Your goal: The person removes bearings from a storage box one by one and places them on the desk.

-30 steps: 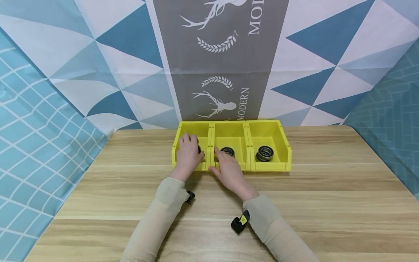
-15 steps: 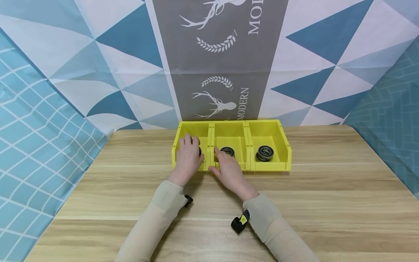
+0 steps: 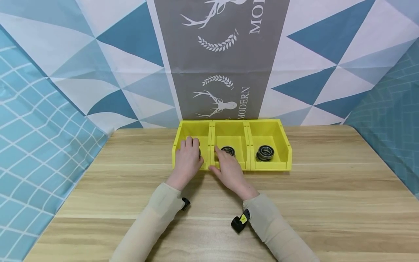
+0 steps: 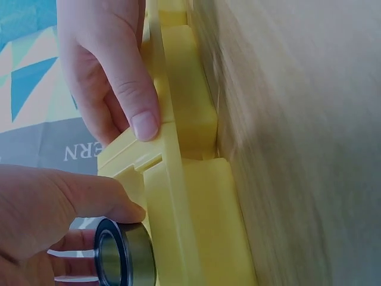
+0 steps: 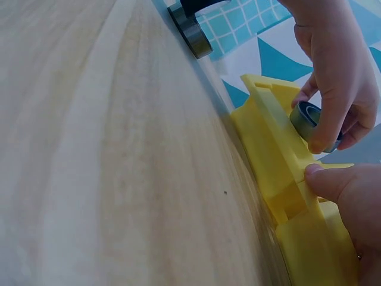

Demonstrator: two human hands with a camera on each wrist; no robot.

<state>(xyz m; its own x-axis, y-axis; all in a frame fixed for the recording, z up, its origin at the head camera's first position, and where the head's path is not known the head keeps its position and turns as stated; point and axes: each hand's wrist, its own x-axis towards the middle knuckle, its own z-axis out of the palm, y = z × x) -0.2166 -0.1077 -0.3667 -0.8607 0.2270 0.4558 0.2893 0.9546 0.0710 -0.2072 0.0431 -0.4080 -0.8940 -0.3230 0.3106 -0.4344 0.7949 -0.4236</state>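
My left hand is inside the left bin. Its thumb and fingers pinch a metal ball bearing with a dark face, tilted on edge just behind the bin's front wall. In the head view that hand mostly covers the bearing. My right hand holds the middle bin at its front left corner, thumb on the front rim and fingers inside, by the divider. Beyond those fingers lies another ball bearing, partly hidden by them.
In the right bin one bearing appears to sit on another. All three yellow bins stand joined in a row at the back of the wooden table, before a patterned cloth backdrop. Each wrist wears a small black camera.
My left hand has shifted slightly toward the front of the left bin, and its forearm has swung left. The right hand stays in place on the middle bin.
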